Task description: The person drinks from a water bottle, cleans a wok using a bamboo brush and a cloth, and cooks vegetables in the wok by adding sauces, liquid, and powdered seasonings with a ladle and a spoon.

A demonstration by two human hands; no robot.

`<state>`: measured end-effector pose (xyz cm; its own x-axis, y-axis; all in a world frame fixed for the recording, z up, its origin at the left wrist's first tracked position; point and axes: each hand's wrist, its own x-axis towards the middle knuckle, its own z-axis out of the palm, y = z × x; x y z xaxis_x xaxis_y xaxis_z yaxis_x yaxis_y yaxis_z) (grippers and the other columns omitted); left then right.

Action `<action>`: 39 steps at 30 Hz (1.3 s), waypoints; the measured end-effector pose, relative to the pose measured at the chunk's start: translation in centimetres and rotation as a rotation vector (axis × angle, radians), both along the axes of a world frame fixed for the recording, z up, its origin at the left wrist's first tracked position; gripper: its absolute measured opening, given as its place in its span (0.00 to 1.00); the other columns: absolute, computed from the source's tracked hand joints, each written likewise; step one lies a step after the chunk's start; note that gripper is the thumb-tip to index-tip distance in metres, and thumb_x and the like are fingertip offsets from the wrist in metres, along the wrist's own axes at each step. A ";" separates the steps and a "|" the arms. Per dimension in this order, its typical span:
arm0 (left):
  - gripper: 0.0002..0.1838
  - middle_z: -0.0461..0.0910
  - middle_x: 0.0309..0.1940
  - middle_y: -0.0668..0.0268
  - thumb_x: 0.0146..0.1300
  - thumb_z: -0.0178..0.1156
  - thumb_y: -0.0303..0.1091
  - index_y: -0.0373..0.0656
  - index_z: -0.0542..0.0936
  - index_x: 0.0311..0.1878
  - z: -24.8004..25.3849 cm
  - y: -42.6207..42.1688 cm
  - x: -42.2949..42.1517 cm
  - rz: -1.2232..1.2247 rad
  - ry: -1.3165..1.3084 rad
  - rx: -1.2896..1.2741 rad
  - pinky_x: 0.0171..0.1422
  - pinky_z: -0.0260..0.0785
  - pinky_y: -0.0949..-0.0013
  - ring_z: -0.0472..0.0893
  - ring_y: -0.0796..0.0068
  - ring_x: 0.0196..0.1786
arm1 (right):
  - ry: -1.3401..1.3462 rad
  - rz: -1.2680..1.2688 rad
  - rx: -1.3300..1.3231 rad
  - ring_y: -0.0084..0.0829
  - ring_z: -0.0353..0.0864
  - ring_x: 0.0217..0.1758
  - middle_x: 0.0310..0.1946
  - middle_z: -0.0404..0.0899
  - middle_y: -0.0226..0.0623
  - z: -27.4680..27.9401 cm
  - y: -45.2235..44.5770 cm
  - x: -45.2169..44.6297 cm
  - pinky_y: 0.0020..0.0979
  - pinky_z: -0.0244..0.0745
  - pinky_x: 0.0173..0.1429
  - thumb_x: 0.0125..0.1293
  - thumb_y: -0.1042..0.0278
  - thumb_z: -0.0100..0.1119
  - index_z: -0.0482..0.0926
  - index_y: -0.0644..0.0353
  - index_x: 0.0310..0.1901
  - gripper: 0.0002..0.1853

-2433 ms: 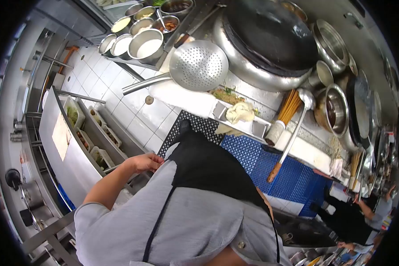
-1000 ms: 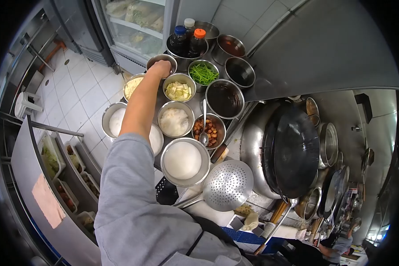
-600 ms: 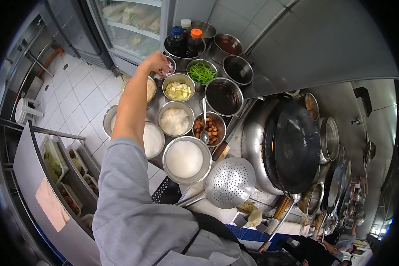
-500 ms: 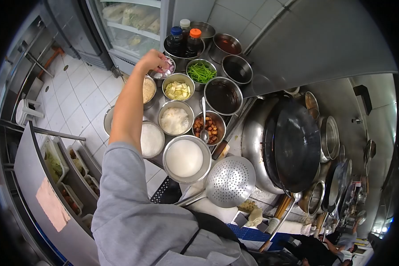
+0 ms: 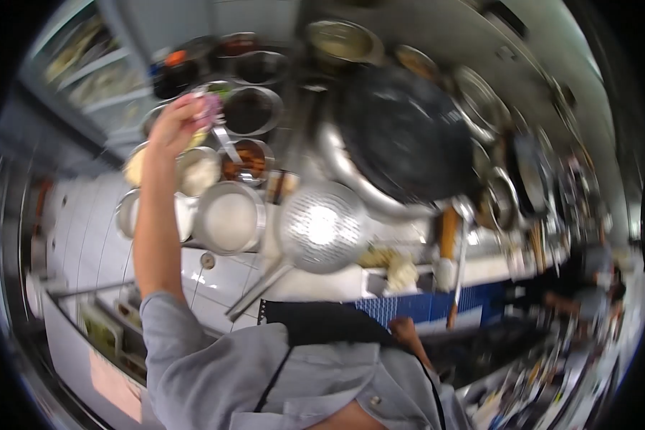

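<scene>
1. Filling much of the upper right, a black wok (image 5: 408, 129) sits between one and two o'clock.
2. At centre, we find a perforated metal strainer (image 5: 301, 222), its handle pointing to seven.
3. Just beside it, towards nine, stands a steel bowl (image 5: 258, 218) with white contents.
4. Towards ten, our left hand (image 5: 183, 120) is raised over the bowls, fingertips pinched on purplish pieces. Our right hand (image 5: 403, 330), at five, is nearest our black apron (image 5: 315, 319); we cannot tell how open it is or whether it holds anything.
5. Between ten and eleven are the purplish pieces (image 5: 209, 111), held in the left fingertips. We judge them light, soft and slippery, best gathered loosely from beneath.
6. Farther out, an orange cap (image 5: 175, 58). Blurring leaves us no readable brand, label or writing.
</scene>
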<state>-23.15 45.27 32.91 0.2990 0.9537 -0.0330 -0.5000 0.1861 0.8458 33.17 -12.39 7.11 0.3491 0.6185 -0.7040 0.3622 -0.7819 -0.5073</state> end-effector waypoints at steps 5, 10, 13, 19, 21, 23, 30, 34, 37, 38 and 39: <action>0.10 0.83 0.45 0.61 0.66 0.64 0.26 0.37 0.80 0.49 2.3 -3.6 15.6 -0.141 -0.014 0.032 0.45 0.79 0.71 0.83 0.73 0.43 | -0.011 -0.090 0.029 0.24 0.78 0.20 0.21 0.80 0.34 -0.7 -2.9 2.2 0.32 0.74 0.20 0.64 0.55 0.64 0.82 0.63 0.34 0.16; 0.13 0.84 0.33 0.67 0.60 0.71 0.34 0.39 0.85 0.46 2.0 -4.8 34.1 -0.091 0.566 0.333 0.33 0.77 0.77 0.82 0.80 0.32 | -0.177 0.033 0.102 0.28 0.82 0.26 0.21 0.81 0.37 -2.9 -9.6 6.7 0.35 0.76 0.32 0.62 0.58 0.64 0.83 0.64 0.30 0.15; 0.27 0.86 0.46 0.58 0.53 0.72 0.37 0.49 0.83 0.59 2.8 -4.6 40.6 -0.037 1.149 0.606 0.50 0.78 0.63 0.86 0.64 0.44 | -0.305 -0.097 0.343 0.30 0.83 0.26 0.22 0.83 0.39 -4.0 -14.6 7.6 0.38 0.77 0.35 0.60 0.60 0.66 0.84 0.64 0.34 0.13; 0.17 0.86 0.43 0.55 0.55 0.63 0.27 0.49 0.86 0.50 8.9 -7.5 45.9 0.220 1.418 1.081 0.60 0.74 0.54 0.83 0.51 0.51 | -0.084 -0.424 0.225 0.27 0.84 0.29 0.24 0.85 0.37 -3.1 -18.3 8.6 0.34 0.78 0.37 0.57 0.68 0.62 0.85 0.63 0.33 0.08; 0.15 0.86 0.41 0.55 0.56 0.63 0.27 0.46 0.85 0.48 10.0 -9.1 47.0 0.254 1.460 1.127 0.58 0.74 0.53 0.84 0.51 0.50 | -0.090 -0.479 0.237 0.27 0.84 0.29 0.24 0.85 0.37 -5.5 -19.6 8.9 0.33 0.78 0.37 0.57 0.69 0.60 0.85 0.63 0.32 0.07; 0.14 0.86 0.39 0.56 0.57 0.63 0.28 0.45 0.84 0.47 10.2 -9.9 48.2 0.274 1.527 1.177 0.57 0.74 0.52 0.84 0.52 0.48 | -0.113 -0.375 0.169 0.22 0.76 0.29 0.20 0.79 0.40 -3.2 -18.7 9.9 0.36 0.71 0.33 0.61 0.57 0.61 0.82 0.63 0.28 0.15; 0.30 0.74 0.65 0.47 0.59 0.60 0.27 0.45 0.74 0.67 12.8 -23.0 51.1 0.230 1.167 1.538 0.73 0.63 0.57 0.71 0.49 0.70 | -0.119 -0.571 0.199 0.23 0.77 0.22 0.21 0.79 0.31 -7.8 -17.8 9.8 0.31 0.72 0.26 0.63 0.64 0.66 0.82 0.60 0.32 0.09; 0.15 0.85 0.44 0.62 0.60 0.61 0.23 0.36 0.84 0.50 0.5 -32.8 51.4 -1.159 0.600 0.742 0.56 0.73 0.70 0.82 0.73 0.49 | -0.111 -0.758 0.194 0.48 0.85 0.40 0.35 0.85 0.48 -5.3 -14.3 6.9 0.44 0.78 0.44 0.61 0.57 0.59 0.84 0.59 0.36 0.14; 0.23 0.80 0.58 0.55 0.60 0.65 0.27 0.33 0.78 0.60 -13.8 -38.7 54.4 -1.601 0.711 0.363 0.62 0.70 0.67 0.80 0.66 0.57 | -0.146 -0.831 0.230 0.47 0.84 0.41 0.35 0.85 0.46 0.7 -12.8 6.4 0.45 0.76 0.46 0.67 0.52 0.58 0.83 0.58 0.37 0.16; 0.27 0.78 0.61 0.51 0.59 0.66 0.28 0.32 0.76 0.62 -19.1 -39.7 55.1 -1.572 0.765 0.327 0.66 0.69 0.64 0.78 0.62 0.61 | -0.155 -0.914 0.287 0.44 0.84 0.38 0.33 0.85 0.44 2.7 -13.2 6.4 0.43 0.76 0.44 0.68 0.53 0.58 0.83 0.59 0.37 0.16; 0.31 0.75 0.63 0.49 0.58 0.67 0.30 0.32 0.72 0.65 -24.1 -40.0 55.4 -1.482 0.891 0.499 0.69 0.65 0.61 0.75 0.58 0.65 | -0.162 -0.983 0.352 0.42 0.84 0.36 0.31 0.84 0.42 4.3 -13.6 6.6 0.42 0.76 0.42 0.68 0.53 0.58 0.83 0.59 0.37 0.16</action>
